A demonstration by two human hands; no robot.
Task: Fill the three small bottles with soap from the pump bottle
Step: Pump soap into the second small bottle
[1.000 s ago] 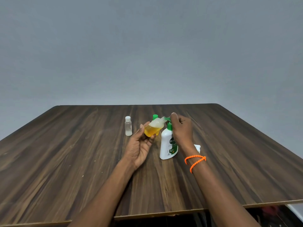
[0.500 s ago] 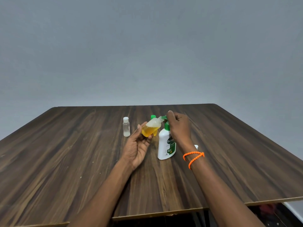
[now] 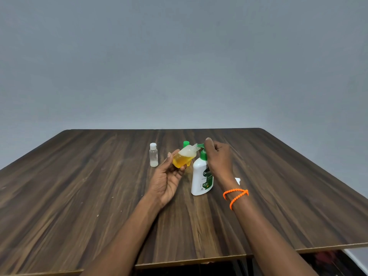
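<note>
A white pump bottle [image 3: 201, 178] with a green pump head stands upright on the wooden table [image 3: 79, 196]. My right hand [image 3: 218, 158] rests on the pump head, fingers curled over it. My left hand [image 3: 169, 176] holds a small bottle [image 3: 185, 157] tilted, its open neck against the pump's spout; it is roughly half full of yellow soap. A small clear bottle [image 3: 153, 154] with a white cap stands to the left. Behind the held bottle, a green cap [image 3: 186, 144] of another bottle shows; its body is hidden.
A small white object [image 3: 238, 180] lies on the table behind my right wrist, mostly hidden. An orange beaded band [image 3: 236, 195] wraps that wrist. The table's near edge runs below my forearms, with a dark gap underneath. A plain grey wall stands behind.
My right hand has risen slightly on the pump head between the frames. The held bottle stays at the spout. The view has shifted a little.
</note>
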